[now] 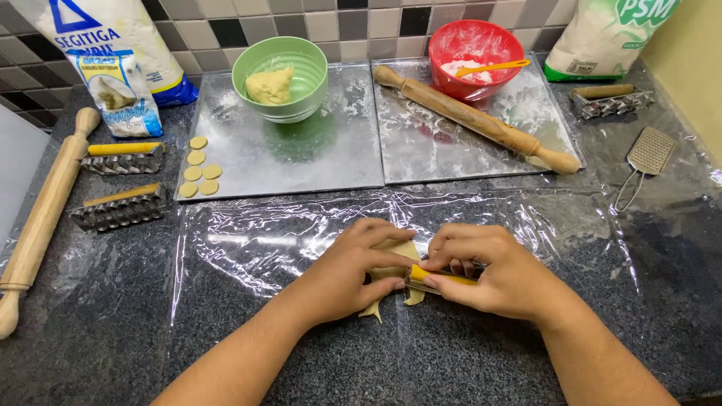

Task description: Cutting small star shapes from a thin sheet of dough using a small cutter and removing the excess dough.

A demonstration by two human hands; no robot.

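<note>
Your left hand (353,271) presses flat the dough sheet (391,289) on the counter's plastic film (248,248), steadying it; your right hand (492,271) pinches the yellow-handled cutter (440,277) against it.

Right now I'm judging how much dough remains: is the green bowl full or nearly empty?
Nearly empty: the green bowl holds a single dough lump, with bare inner wall around it.

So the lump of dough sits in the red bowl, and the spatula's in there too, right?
Not quite. The head view shows the dough lump in the green bowl. The red bowl holds flour and the spatula.
</note>
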